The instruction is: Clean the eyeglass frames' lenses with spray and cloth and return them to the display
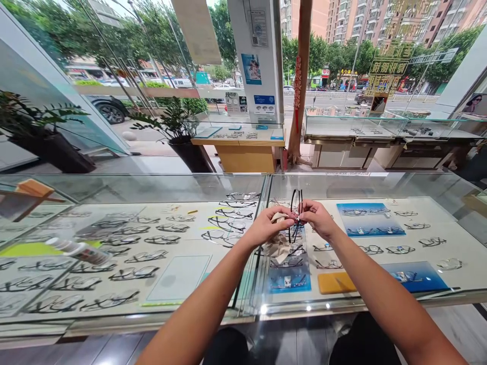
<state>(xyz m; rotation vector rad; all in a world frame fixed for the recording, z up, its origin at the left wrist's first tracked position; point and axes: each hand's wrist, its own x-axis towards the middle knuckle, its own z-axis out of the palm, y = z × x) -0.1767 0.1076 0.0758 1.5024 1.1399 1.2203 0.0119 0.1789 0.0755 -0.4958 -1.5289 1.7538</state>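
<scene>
A pair of black-rimmed eyeglasses (292, 234) is held up on end between my two hands, above the glass top of a display counter. My left hand (269, 223) pinches the glasses through a crumpled beige cloth (279, 248), whose loose part hangs below the fingers. At the middle of the frame, the fingertips of my right hand (317, 218) are closed on the glasses from the other side. The fingers hide part of the glasses and of the cloth.
The glass counter (243, 309) holds rows of eyeglasses (135, 272) and blue display boards (373, 213) under its top. A white bottle (81, 251) stands at left. A mustard-yellow flat case (337, 283) lies near my right forearm. Beyond are potted plants (192, 152), another showcase (247, 157) and a wooden post (300, 76).
</scene>
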